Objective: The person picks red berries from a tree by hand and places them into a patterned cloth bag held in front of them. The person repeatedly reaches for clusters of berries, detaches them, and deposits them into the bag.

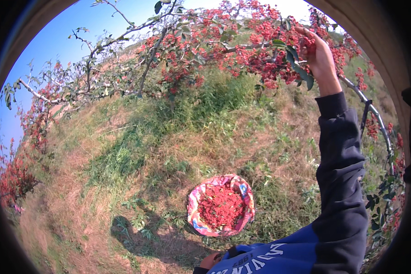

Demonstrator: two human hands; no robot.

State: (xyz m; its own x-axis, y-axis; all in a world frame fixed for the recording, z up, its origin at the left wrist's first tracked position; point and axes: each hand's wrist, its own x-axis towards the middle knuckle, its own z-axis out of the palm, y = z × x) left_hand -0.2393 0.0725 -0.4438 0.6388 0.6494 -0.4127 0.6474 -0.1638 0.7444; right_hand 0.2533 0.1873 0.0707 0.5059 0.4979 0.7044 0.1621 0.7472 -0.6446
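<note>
My right hand [316,56] is raised at the upper right, its fingers curled around red berries on a branch that looks like prickly ash. Dense clusters of red berries [260,56] hang beside it, with dark green leaves [299,68] just left of the wrist. My left hand [210,261] is low at the bottom edge, close to my body; only part of it shows, and its fingers are hidden. On the ground left of my right arm stands a round container with a pink patterned lining [194,197], holding a heap of picked red berries [221,207] with some green bits.
A thin bare branch [137,29] and a pale one [37,94] reach across the upper left. Behind my right arm a curved grey branch [376,113] bends downward. Grass and weeds [123,161] cover the ground. Another berry-laden shrub [17,178] stands at the far left.
</note>
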